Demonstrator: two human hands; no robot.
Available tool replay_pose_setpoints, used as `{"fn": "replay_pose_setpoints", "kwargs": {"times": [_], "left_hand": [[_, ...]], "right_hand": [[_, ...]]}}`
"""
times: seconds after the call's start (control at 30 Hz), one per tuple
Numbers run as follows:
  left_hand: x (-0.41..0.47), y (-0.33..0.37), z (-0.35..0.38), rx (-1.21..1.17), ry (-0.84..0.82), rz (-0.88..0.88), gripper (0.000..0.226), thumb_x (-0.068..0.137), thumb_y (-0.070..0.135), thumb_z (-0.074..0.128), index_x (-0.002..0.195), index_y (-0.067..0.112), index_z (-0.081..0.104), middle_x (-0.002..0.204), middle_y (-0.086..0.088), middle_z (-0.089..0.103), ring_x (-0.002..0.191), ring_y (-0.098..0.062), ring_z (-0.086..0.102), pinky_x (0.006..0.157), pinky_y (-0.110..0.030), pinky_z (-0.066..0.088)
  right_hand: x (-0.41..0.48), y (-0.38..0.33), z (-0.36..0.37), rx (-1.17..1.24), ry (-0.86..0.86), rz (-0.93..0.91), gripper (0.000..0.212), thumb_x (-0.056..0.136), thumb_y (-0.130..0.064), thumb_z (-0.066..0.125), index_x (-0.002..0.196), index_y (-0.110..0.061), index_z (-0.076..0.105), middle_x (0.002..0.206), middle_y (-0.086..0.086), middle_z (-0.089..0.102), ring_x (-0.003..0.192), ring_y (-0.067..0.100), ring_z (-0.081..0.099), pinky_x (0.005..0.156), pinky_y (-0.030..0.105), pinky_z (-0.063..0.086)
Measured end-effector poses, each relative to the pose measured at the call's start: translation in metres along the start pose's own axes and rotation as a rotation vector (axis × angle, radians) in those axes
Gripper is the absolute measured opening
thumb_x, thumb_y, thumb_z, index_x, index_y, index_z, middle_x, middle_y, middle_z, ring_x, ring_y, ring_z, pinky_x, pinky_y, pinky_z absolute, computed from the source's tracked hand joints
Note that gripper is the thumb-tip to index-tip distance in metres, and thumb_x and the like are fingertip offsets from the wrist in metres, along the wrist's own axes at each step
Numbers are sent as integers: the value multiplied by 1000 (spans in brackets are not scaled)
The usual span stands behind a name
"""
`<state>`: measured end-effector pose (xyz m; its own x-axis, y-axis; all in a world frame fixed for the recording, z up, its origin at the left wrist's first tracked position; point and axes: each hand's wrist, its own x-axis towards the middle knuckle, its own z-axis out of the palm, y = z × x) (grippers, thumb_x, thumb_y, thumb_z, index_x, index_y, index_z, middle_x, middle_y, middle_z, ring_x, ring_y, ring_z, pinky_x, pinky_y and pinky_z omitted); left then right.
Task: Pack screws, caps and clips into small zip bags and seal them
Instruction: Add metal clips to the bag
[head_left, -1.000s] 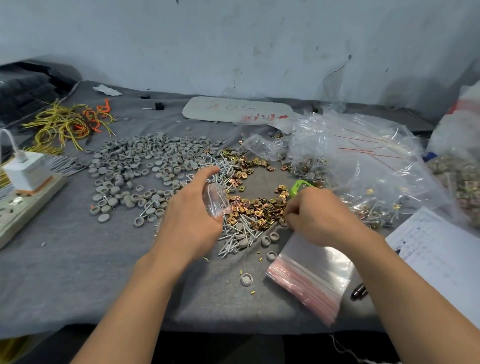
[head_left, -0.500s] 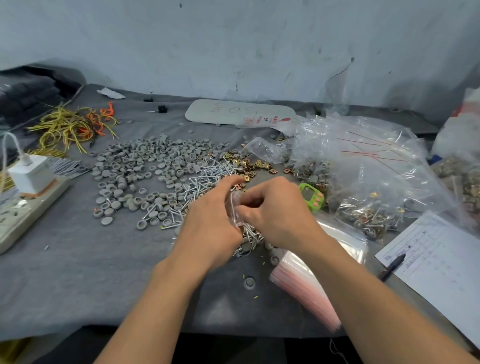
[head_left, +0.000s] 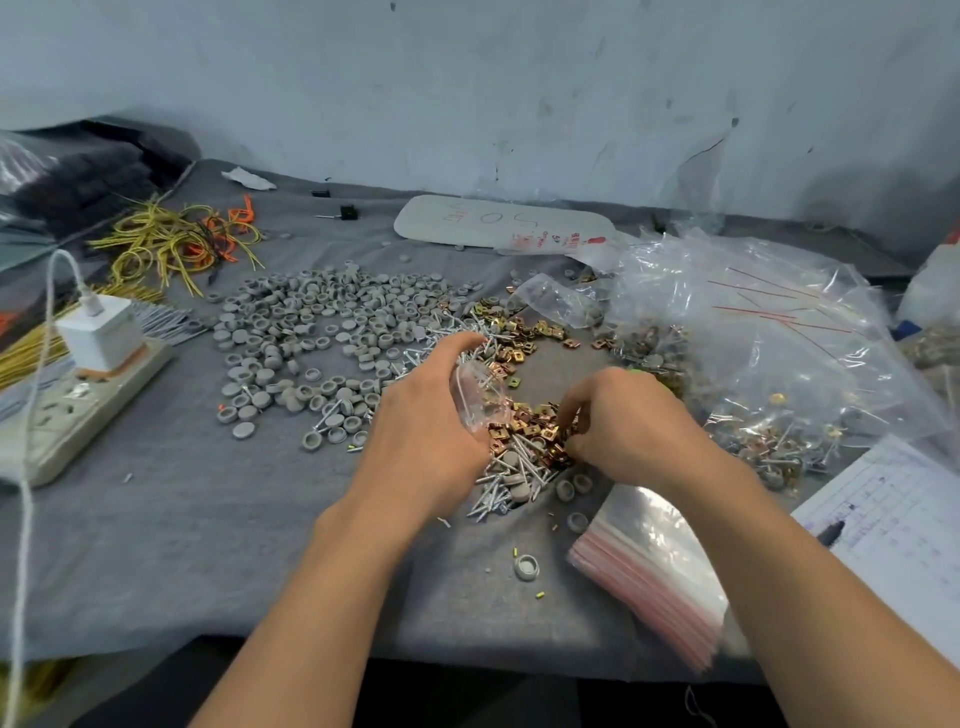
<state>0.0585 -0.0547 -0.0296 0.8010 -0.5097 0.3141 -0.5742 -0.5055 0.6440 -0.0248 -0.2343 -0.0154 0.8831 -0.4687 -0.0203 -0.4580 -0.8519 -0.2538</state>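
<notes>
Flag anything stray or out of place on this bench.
One grey cap lies alone near the front edge of the table, apart from the main cap pile, with tiny yellow bits beside it. Screws, clips and caps lie mixed in the central heap.

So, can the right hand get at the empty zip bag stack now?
Probably yes: the stack of empty zip bags lies bare just beneath that forearm; the right hand, fingers in the clips, need only draw back.

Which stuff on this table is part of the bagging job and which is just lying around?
Job: small zip bag in left hand, clips pinched by right hand, screws, grey caps, stack of empty zip bags.
Lying about: power strip, charger, yellow wires, pen.
</notes>
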Motion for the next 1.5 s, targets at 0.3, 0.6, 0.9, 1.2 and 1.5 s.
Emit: {"fn": "replay_pose_setpoints", "kwargs": {"times": [0.3, 0.6, 0.9, 1.2, 1.5], "left_hand": [[-3, -2, -1, 17, -7, -11, 67, 90, 14, 68, 135, 56, 40, 87, 13, 65, 63, -1, 59, 53, -21, 48], [-4, -1, -3, 20, -22, -30, 68, 88, 12, 68, 136, 53, 42, 85, 13, 62, 62, -3, 57, 51, -20, 41], [-9, 6, 2, 7, -73, -36, 85, 74, 8, 77, 137, 53, 41, 98, 11, 66, 85, -17, 63, 78, -37, 53], [-10, 4, 3, 8, -61, -17, 87, 72, 10, 76, 136, 56, 40, 91, 12, 65, 81, -18, 62, 72, -32, 48], [-11, 8, 2, -33, -91, -17, 86, 72, 9, 75, 136, 56, 40, 94, 8, 69, 85, -19, 66, 76, -40, 57]], "right_hand": [[2, 1, 8, -10, 73, -7, 19, 90, -19, 69, 94, -36, 78, 93, 1, 75, 88, 28, 68, 76, 36, 55], [-11, 17, -3, 716, 21, 25, 18, 96, -10, 70, 84, -20, 79, 74, 2, 78, 67, 22, 74, 70, 44, 60], [-19, 3, -9, 1024, -87, -189, 18, 80, 1, 80, 81, -17, 84, 76, 17, 77, 69, 22, 71, 57, 22, 50], [-19, -14, -1, 991, -92, -219, 19, 65, -7, 84, 80, -20, 83, 74, 13, 77, 69, 25, 71, 76, 50, 58], [-14, -29, 10, 1024, -20, -210, 21, 77, -2, 79, 79, -23, 83, 66, 9, 75, 49, 14, 62, 50, 19, 46]]}}
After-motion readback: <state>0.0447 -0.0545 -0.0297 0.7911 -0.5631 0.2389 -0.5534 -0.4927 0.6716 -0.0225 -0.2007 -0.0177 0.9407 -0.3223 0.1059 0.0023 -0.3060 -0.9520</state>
